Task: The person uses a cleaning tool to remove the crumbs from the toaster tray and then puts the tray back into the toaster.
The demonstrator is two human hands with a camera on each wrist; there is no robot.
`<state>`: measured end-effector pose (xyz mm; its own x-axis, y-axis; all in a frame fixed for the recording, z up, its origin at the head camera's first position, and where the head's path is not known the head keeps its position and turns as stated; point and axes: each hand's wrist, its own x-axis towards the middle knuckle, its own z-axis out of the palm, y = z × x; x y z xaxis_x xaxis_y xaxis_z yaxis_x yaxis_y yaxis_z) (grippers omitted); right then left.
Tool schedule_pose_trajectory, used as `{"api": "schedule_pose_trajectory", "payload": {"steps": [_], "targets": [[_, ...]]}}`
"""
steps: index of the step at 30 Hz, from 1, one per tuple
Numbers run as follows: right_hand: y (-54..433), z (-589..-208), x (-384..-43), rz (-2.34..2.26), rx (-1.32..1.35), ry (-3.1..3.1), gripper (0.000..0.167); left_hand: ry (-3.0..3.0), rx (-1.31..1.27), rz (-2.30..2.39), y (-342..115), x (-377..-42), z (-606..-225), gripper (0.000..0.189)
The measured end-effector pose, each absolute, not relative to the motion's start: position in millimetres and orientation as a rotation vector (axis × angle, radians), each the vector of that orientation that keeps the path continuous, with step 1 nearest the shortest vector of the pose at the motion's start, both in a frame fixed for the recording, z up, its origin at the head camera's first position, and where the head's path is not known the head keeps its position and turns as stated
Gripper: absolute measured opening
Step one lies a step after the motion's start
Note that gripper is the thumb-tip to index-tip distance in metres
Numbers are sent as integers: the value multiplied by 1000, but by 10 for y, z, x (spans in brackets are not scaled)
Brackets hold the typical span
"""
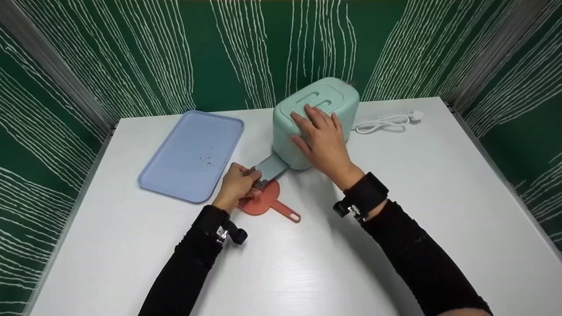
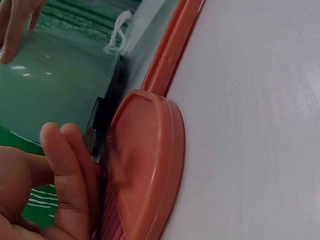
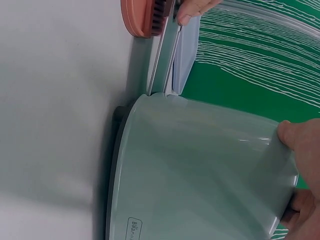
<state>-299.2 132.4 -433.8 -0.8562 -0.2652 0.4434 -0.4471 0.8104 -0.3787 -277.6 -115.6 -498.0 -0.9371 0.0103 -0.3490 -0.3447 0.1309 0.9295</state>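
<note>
A mint-green toaster (image 1: 285,131) stands toward the back of the white table. From its lower near end juts a flat crumb tray (image 1: 271,167), and my left hand (image 1: 235,186) pinches the outer end of it between thumb and fingers. Under that end lies an orange-red brush (image 1: 263,201), bristles partly hidden by the left hand, handle pointing to the lower right. My right hand (image 1: 325,142) rests on the toaster's top edge with fingers spread over the lid. In the right wrist view, the thumb (image 3: 286,134) touches the toaster's upper edge.
Left of the toaster lies a light blue tray (image 1: 189,145) with dark crumbs (image 1: 207,160) on it. A white cord (image 1: 373,128) and its plug (image 1: 416,115) lie to the toaster's right. Green patterned walls (image 1: 219,57) border the table's back and sides.
</note>
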Motion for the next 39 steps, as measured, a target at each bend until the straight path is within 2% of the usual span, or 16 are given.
{"api": "schedule_pose_trajectory", "payload": {"steps": [20,39], "targets": [[1311,-4381,-2992,672,545,-2579,52,2071,-416,1853,-1175,-2882,-4934,40],[1312,-4379,-2993,660,538,-2580,53,2115,-447,1877,-1075,-3020,-4949,24]]}}
